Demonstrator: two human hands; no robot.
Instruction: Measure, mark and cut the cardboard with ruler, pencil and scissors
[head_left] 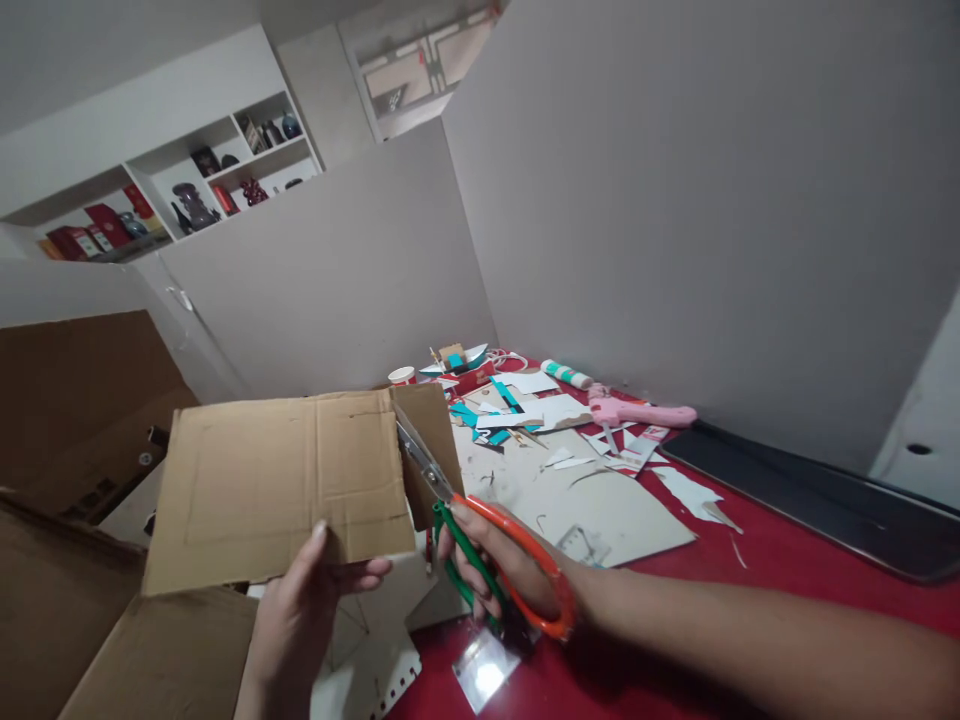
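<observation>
My left hand [304,590] grips the lower edge of a brown cardboard piece [255,480], thumb on its face and fingers behind. Creases run down the cardboard, and faint pencil lines form a box on it. In my right hand [487,560] is a pair of scissors [431,470] with one orange and one green handle. The blades point up and left, lying along the right side of the cardboard where a strip [435,430] sits to their right. Whether the blades are fully closed is hard to make out.
A large cardboard box [75,390] with raised flaps stands at the left. On the red table [622,600] lie a white board [637,520], paper scraps [555,412], a pink glue gun [637,412], a green-and-white tube [566,374] and a dark flat tray [810,500]. Grey partitions [675,200] rise behind.
</observation>
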